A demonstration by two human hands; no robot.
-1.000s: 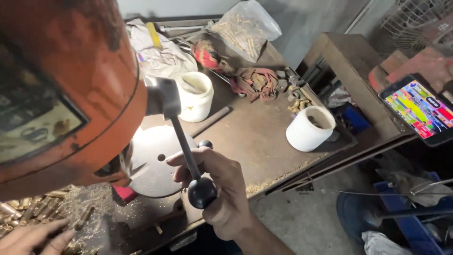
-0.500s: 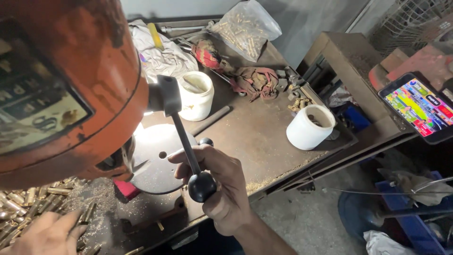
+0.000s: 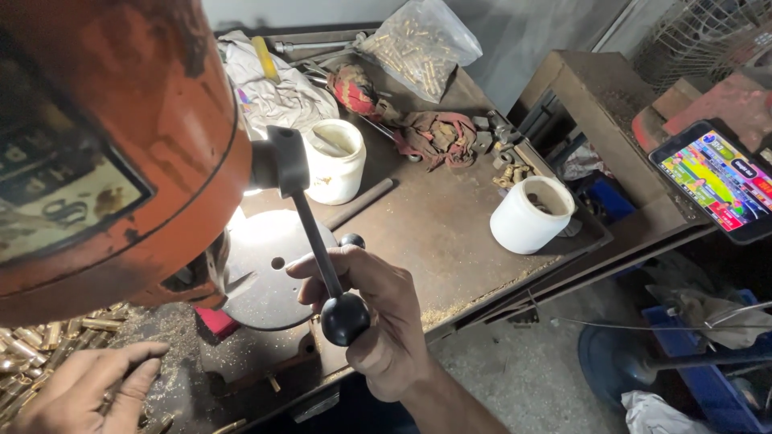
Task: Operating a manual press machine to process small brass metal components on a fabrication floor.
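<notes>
Seen from above, a person works at an orange drill press that fills the upper left of the view. The right hand is wrapped around the feed lever, a dark rod ending in a black ball knob; the fingers close on the rod just above the knob, a grip that suits pulling the lever down. Below the press head sits a round metal work table with a small hole in it, brightly lit by a lamp. The left hand lies at the lower left, fingers loosely spread and resting on a heap of small brass pieces, close enough to the table to feed parts in. On the brown workbench beyond stand two white plastic tubs, one near the press, one further right. Rags and a clear bag of brass parts lie at the back. A phone with a colourful screen rests at the right.
</notes>
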